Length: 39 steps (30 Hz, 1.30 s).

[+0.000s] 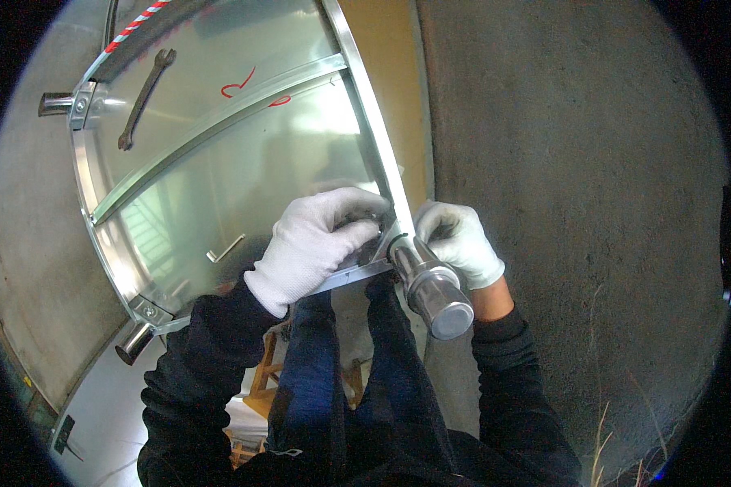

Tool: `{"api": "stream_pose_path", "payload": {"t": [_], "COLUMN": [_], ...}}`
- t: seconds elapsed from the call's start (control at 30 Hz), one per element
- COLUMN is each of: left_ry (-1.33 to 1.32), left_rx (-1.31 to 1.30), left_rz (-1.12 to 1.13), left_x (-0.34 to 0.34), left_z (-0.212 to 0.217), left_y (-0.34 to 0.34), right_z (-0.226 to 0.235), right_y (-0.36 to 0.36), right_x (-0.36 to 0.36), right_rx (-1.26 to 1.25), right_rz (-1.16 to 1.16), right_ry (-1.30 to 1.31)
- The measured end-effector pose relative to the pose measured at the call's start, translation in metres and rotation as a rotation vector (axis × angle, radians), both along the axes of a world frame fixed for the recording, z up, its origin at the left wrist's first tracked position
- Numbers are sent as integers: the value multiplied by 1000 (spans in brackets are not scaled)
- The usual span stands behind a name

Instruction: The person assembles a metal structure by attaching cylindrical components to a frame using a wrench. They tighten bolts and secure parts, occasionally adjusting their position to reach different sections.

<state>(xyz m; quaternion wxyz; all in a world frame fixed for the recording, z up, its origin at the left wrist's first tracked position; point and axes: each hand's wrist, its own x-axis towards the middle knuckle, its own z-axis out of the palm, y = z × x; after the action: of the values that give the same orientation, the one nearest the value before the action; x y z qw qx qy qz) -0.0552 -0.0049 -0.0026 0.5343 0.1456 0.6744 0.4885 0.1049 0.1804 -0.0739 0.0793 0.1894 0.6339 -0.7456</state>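
An upturned stainless steel table [260, 183] lies in front of me, underside showing. A thick metal leg [430, 288] with an adjustable foot rises from its near right corner. My left hand [321, 243], in a white glove, is over the inside of that corner. Its thumb and fingers curl together there, and what they hold is hidden. My right hand [467, 247], also gloved, is on the outer side of the leg. Its fingers are bent in toward the table's edge, their tips partly hidden.
An open-ended wrench [146, 99] and a small hex key [226, 248] lie on the table's underside. Two more legs [136, 342] stick out at left. A wooden stool [260, 390] stands below, near my legs. Dark grey concrete [577, 178] fills the right.
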Motion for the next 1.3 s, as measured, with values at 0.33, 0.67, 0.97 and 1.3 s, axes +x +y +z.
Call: {"api": "stream_pose_path", "payload": {"t": [0.33, 0.67, 0.97, 1.3], "left_ry": [-27, 146, 430, 269], "left_rx": [-112, 6, -97, 18], "left_rz": [-25, -122, -267, -164], "left_x": [-1, -2, 1, 2], "left_z": [4, -4, -2, -8], "left_y": [3, -3, 2, -3], "right_z": [3, 1, 0, 0], "right_y": [0, 0, 0, 0], "right_x": [-1, 0, 0, 0], "right_rx": [-26, 27, 16, -22], "right_rz": [-7, 15, 17, 13], "right_ry": [-10, -15, -12, -10]}}
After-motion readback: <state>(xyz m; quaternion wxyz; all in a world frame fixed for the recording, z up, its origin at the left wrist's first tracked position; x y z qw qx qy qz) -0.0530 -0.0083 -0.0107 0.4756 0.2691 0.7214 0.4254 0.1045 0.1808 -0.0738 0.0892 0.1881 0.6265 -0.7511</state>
